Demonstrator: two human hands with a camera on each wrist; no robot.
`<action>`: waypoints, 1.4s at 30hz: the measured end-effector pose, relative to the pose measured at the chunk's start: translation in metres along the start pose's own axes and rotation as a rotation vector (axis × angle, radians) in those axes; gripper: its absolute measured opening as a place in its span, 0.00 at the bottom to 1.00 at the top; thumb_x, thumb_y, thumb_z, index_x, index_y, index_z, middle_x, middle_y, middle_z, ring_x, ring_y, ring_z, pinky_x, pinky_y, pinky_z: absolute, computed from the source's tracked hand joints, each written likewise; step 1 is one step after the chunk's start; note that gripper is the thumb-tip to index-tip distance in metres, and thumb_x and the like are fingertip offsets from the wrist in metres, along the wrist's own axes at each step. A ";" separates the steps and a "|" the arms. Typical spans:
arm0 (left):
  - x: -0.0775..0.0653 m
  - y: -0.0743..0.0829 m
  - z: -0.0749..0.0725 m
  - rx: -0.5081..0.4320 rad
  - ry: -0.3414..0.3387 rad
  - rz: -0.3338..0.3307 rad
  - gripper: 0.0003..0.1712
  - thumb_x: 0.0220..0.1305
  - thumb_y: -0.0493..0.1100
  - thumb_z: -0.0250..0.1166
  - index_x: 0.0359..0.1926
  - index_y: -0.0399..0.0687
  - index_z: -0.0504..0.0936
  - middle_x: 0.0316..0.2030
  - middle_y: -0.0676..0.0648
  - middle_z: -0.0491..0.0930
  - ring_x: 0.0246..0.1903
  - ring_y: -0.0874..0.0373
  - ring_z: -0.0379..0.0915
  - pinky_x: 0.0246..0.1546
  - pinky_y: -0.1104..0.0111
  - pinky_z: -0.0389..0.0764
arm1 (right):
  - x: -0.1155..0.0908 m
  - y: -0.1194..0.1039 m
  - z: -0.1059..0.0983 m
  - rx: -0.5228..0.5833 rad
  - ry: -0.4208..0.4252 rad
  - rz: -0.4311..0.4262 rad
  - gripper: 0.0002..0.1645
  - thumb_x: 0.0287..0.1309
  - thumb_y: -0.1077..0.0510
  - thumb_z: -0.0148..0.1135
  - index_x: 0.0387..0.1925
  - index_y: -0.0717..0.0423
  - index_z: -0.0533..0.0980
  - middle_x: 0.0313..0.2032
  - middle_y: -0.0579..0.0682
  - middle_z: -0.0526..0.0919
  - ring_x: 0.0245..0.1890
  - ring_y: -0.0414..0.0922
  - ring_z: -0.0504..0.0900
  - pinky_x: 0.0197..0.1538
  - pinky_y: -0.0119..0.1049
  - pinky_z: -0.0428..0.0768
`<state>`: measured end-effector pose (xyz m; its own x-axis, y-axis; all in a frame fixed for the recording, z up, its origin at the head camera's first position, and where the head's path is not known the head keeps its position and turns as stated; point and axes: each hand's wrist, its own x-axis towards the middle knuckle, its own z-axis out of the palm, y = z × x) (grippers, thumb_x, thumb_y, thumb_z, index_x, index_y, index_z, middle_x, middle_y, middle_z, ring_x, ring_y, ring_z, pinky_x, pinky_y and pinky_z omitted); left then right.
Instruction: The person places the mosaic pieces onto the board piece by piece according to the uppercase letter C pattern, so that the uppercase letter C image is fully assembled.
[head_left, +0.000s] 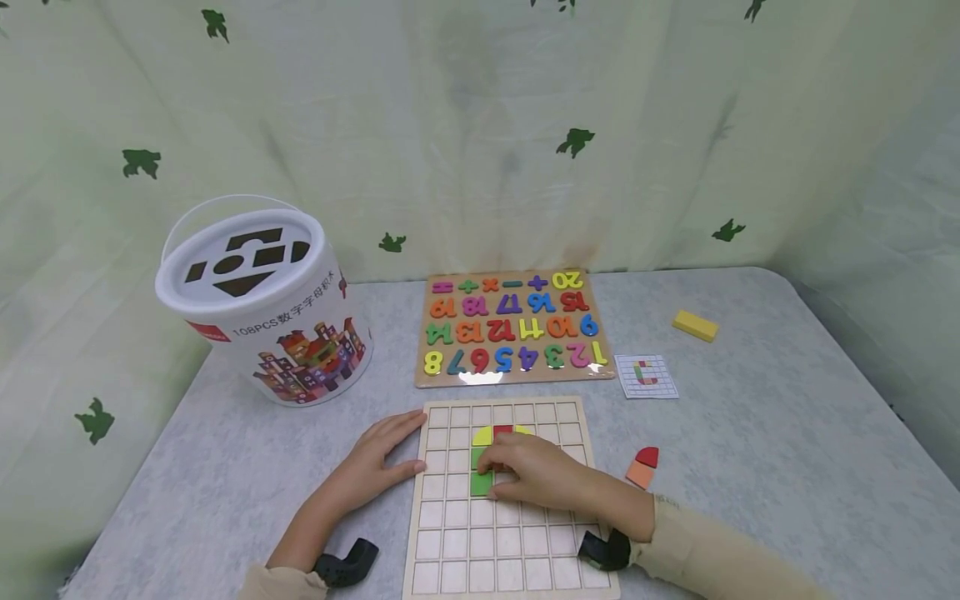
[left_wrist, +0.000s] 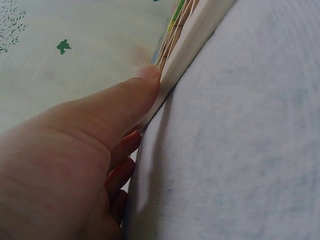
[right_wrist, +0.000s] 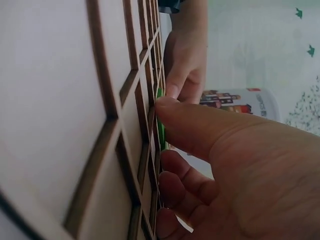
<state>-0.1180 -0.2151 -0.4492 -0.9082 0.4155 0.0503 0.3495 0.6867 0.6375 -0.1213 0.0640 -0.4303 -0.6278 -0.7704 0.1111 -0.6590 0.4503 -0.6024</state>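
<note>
A wooden grid board point(head_left: 480, 542) lies on the table with coloured tiles in its cells. At its left edge rests my left hand point(head_left: 378, 458), fingers extended and thumb tip touching the rim; the left wrist view shows the thumb point(left_wrist: 120, 102) against the board's side. My right hand point(head_left: 543, 473) is over the board, thumb and index finger curled at a green square tile point(head_left: 481, 484), pinching it in its cell. Above sit another green tile point(head_left: 477, 457), a yellow quarter-round tile point(head_left: 482, 436), a red tile point(head_left: 502, 430) and a second yellow one point(head_left: 523, 430), partly covered by the hand.
Right of the board lie a red quarter-round tile point(head_left: 647, 456) and an orange tile point(head_left: 640, 475). A pattern card point(head_left: 660, 387), a yellow block point(head_left: 695, 326) and a number puzzle board point(head_left: 517, 329) are farther back. A white bucket point(head_left: 247, 333) stands at the left. A curtain point(head_left: 480, 150) hangs behind.
</note>
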 end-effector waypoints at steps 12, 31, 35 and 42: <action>0.000 0.001 0.000 -0.003 -0.007 -0.003 0.39 0.54 0.59 0.61 0.65 0.53 0.61 0.64 0.51 0.59 0.63 0.48 0.50 0.57 0.46 0.53 | -0.005 -0.005 -0.011 0.127 -0.058 0.112 0.21 0.50 0.49 0.65 0.47 0.47 0.74 0.41 0.37 0.74 0.39 0.35 0.71 0.44 0.28 0.72; 0.000 0.001 0.000 -0.013 -0.011 -0.020 0.40 0.54 0.59 0.61 0.65 0.53 0.61 0.64 0.51 0.59 0.63 0.48 0.49 0.57 0.45 0.53 | -0.091 0.005 -0.078 0.024 0.204 0.258 0.29 0.48 0.51 0.67 0.54 0.50 0.72 0.53 0.43 0.72 0.55 0.46 0.68 0.52 0.45 0.71; 0.000 0.001 0.001 -0.007 -0.004 -0.018 0.39 0.54 0.60 0.61 0.65 0.54 0.61 0.64 0.51 0.59 0.63 0.48 0.49 0.57 0.45 0.53 | -0.111 0.022 -0.079 0.027 0.227 0.345 0.30 0.47 0.54 0.68 0.54 0.53 0.72 0.52 0.45 0.73 0.53 0.46 0.69 0.49 0.46 0.73; 0.000 0.002 0.000 -0.022 -0.010 -0.033 0.40 0.54 0.61 0.61 0.65 0.55 0.62 0.64 0.52 0.59 0.63 0.50 0.49 0.58 0.47 0.53 | -0.137 0.052 -0.075 0.088 0.192 0.466 0.24 0.49 0.58 0.66 0.51 0.53 0.73 0.49 0.47 0.75 0.47 0.46 0.72 0.49 0.45 0.74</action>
<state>-0.1171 -0.2141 -0.4477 -0.9166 0.3993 0.0213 0.3146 0.6870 0.6551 -0.1008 0.2266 -0.4180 -0.9169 -0.3963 -0.0477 -0.2583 0.6801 -0.6861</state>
